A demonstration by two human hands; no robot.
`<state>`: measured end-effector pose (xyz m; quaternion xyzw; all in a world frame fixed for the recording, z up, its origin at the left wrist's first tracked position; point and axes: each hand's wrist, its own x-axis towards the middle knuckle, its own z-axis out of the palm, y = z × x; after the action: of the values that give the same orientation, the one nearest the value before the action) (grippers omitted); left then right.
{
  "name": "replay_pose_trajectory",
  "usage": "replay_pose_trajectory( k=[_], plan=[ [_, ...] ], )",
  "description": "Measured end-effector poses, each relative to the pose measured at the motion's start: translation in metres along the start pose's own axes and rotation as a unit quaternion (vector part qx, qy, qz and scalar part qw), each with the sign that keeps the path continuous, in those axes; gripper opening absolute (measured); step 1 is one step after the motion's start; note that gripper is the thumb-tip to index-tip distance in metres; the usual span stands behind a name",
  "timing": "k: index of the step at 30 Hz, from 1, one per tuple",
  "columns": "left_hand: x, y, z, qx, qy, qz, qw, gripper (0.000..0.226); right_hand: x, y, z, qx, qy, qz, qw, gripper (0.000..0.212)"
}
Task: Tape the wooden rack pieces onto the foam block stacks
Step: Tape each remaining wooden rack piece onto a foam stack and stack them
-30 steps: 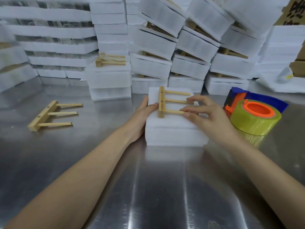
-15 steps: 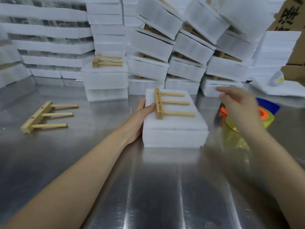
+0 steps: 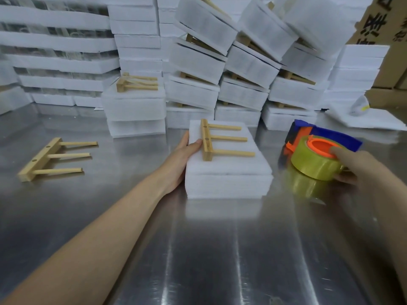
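Since half a second back, the right hand (image 3: 352, 170) has dropped from mid-air at the right of the frame onto the tape dispenser (image 3: 315, 166), and the view has tipped slightly. Nothing else has shifted.

Across the whole lower frame runs the steel table (image 3: 198, 249). Finished stacks (image 3: 242, 62) are piled along the top. The foam block stack (image 3: 229, 172) I'm working on sits at centre, apart from that pile.

At left of centre, the left hand (image 3: 185, 155) braces the stack. Its thumb lies flat on the foam top, touching the crossbar, and its fingers lie straight along the side.

At the right edge, the right hand wraps the yellow roll, forefinger over the orange hub and thumb below. It is blurred, so I can't vouch for how firm that hold is.

The wooden rack piece (image 3: 220, 139) lies loose on the foam with its pegs pointing right, and I see no tape on it. A spare rack (image 3: 52, 157) lies at the far left.

I judge this as the tape pickup. Next I would lift the dispenser over the rack and draw a strip across the pegs and down the foam sides, while the left thumb keeps the rack from sliding.
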<state>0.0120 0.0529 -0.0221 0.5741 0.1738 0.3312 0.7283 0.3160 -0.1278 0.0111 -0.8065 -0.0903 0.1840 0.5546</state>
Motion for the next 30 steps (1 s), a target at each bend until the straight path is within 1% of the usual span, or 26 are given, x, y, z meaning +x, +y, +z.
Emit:
replay_pose_trajectory(
  k=[2,3,5,7,8,9,10,11,14,16,18,20,23,28,30],
  plan=[
    [0.001,0.000,-0.001,0.001,-0.006,-0.009,1.000,0.034,-0.007,-0.002,-0.002,0.050,-0.023,0.005,0.998,0.050],
    [0.001,0.002,0.000,-0.001,0.013,-0.015,1.000,0.029,-0.011,-0.004,-0.003,0.089,-0.049,0.003,0.995,0.048],
    [0.006,0.009,0.000,-0.010,0.113,-0.001,0.994,0.024,-0.023,-0.011,-0.003,0.187,-0.116,-0.017,0.975,0.041],
    [0.009,0.023,-0.003,0.017,0.220,0.075,0.972,0.025,-0.039,-0.022,0.001,0.264,-0.171,-0.055,0.948,0.033],
    [0.007,0.031,-0.003,0.058,0.252,0.119,0.959,0.025,-0.047,-0.027,0.005,0.281,-0.191,-0.079,0.937,0.026],
    [0.004,0.039,-0.002,0.089,0.259,0.152,0.950,0.021,-0.056,-0.032,0.009,0.288,-0.208,-0.106,0.929,0.022],
    [-0.002,0.046,0.002,0.096,0.242,0.168,0.951,0.016,-0.065,-0.036,0.013,0.286,-0.224,-0.138,0.921,0.021],
    [-0.009,0.052,0.009,0.080,0.210,0.171,0.959,0.015,-0.072,-0.038,0.018,0.275,-0.235,-0.171,0.916,0.023],
    [-0.028,0.059,0.037,0.054,0.090,0.126,0.986,0.036,-0.086,-0.037,0.033,0.246,-0.247,-0.240,0.906,0.034],
    [-0.033,0.062,0.052,0.050,0.039,0.073,0.995,0.050,-0.093,-0.034,0.040,0.226,-0.255,-0.262,0.903,0.036],
    [-0.036,0.064,0.060,0.030,0.001,0.029,0.999,0.062,-0.097,-0.030,0.045,0.207,-0.268,-0.276,0.899,0.033],
    [-0.037,0.065,0.062,0.000,-0.015,-0.005,1.000,0.069,-0.101,-0.027,0.048,0.192,-0.279,-0.296,0.893,0.031],
    [-0.038,0.067,0.061,-0.029,-0.010,-0.031,0.999,0.069,-0.106,-0.025,0.052,0.170,-0.287,-0.331,0.883,0.040],
    [-0.039,0.070,0.060,-0.051,-0.019,-0.042,0.998,0.068,-0.109,-0.026,0.049,0.143,-0.270,-0.386,0.870,0.047],
    [-0.040,0.071,0.058,-0.062,-0.026,-0.046,0.997,0.071,-0.111,-0.026,0.047,0.125,-0.257,-0.411,0.866,0.051]
  ],
)
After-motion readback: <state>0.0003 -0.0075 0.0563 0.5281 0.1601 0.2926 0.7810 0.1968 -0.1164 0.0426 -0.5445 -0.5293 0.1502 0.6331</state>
